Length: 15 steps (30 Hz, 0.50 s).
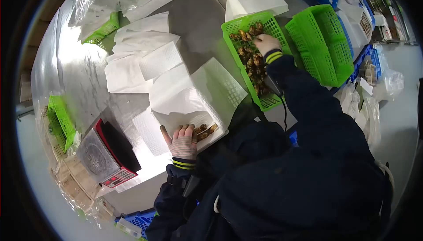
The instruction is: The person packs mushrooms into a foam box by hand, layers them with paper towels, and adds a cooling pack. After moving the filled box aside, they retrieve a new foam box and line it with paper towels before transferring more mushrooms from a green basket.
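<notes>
My left hand (181, 143), in a thin stained glove, lies inside a white paper-lined box (176, 116). Its fingers are stretched out and the thumb stands apart. Just right of the fingertips are several brown mottled, elongated pieces (206, 131) along the box's near side. My right hand (267, 44), also gloved, reaches into a green slotted basket (230, 42) holding many similar brown pieces (255, 67). Its fingers are bent down among them; what they hold is hidden. White paper sheets (165, 62) fold out over the box's far and side walls.
A red and grey scale (112, 170) stands at the left table edge. Stacked green baskets (315, 42) are on the right. More white paper (255, 1) lies at the back, clear plastic (97, 5) at the far left. A dark cable (285, 111) hangs by my right sleeve.
</notes>
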Each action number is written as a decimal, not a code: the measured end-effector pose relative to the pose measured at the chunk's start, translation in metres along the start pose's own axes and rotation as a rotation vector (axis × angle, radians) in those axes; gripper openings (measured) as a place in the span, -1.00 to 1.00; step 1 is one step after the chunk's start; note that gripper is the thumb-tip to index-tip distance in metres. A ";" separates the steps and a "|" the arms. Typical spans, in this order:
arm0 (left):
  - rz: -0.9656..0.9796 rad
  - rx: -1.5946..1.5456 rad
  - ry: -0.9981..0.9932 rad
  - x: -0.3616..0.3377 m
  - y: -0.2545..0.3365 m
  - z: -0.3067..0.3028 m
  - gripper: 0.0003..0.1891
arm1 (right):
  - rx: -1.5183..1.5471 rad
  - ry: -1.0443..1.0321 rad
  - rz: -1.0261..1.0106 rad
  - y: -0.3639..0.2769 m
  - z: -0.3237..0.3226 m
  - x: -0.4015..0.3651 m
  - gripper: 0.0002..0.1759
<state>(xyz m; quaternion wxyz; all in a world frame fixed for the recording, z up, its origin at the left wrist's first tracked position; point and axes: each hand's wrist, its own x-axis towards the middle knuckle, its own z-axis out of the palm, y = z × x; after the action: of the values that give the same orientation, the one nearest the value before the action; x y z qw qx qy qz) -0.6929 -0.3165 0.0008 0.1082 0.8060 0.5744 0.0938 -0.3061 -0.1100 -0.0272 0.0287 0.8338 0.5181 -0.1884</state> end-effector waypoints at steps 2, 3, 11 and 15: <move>-0.042 -0.006 0.011 -0.001 0.001 0.003 -0.78 | -0.085 -0.010 0.017 -0.010 0.023 0.033 -0.54; -0.056 -0.032 -0.012 0.000 0.002 0.002 -0.78 | -0.094 -0.005 0.029 -0.014 0.034 0.049 -0.52; -0.049 -0.053 -0.093 -0.006 -0.006 0.019 -0.83 | 0.255 0.079 -0.093 -0.013 0.016 0.010 -0.42; -0.042 0.013 -0.178 -0.008 -0.008 0.025 -0.85 | 0.305 -0.168 -0.641 -0.096 -0.024 -0.152 -0.69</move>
<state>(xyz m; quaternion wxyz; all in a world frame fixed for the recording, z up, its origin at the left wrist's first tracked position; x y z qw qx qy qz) -0.6955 -0.3228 -0.0252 0.1557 0.7995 0.5799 0.0160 -0.4425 -0.1898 0.0616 -0.1140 0.6053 0.7150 -0.3307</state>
